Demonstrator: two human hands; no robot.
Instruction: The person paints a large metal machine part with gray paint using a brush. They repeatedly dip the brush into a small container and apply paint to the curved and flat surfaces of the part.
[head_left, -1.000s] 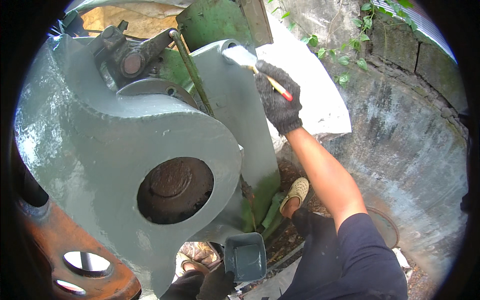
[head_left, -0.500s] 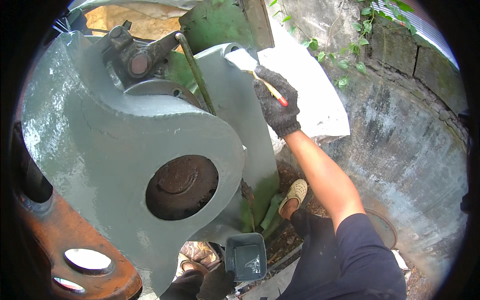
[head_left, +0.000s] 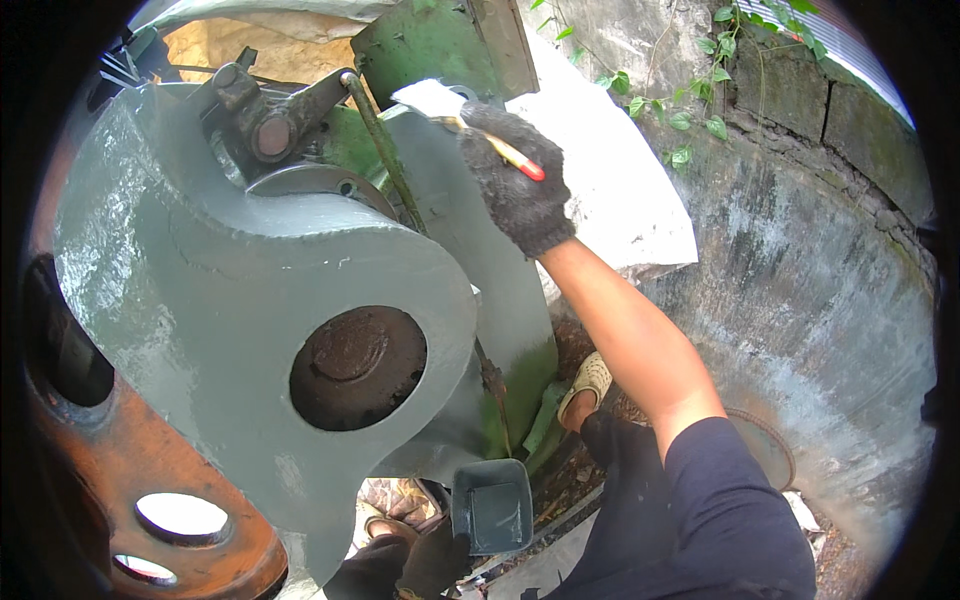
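My right hand (head_left: 517, 180), in a dark knit glove, is closed around a paintbrush (head_left: 518, 158) with a pale, red-tipped handle. Its whitish bristles lie over the upper edge of a tall grey-painted plate (head_left: 450, 190), part of a large machine; whether they touch is hard to tell. Down at the lower middle, my gloved left hand (head_left: 436, 555) grips the side of a small square paint container (head_left: 492, 507) coated with dark grey-green paint. Between the hands and to the left stands a big curved grey metal body (head_left: 200, 290) with a round, rusty brown recess (head_left: 358, 367).
An orange-brown rusty metal arm (head_left: 150, 460) with oval holes rises at lower left. A dark lever mechanism (head_left: 270, 130) and a thin rod (head_left: 385, 150) stick up behind the grey body. White sheeting (head_left: 610, 170) hangs beside a weathered concrete wall (head_left: 800, 280) with vines.
My right hand and the paintbrush have moved left and slightly up, across the plate's top edge. My left hand still holds the paint container in nearly the same place.
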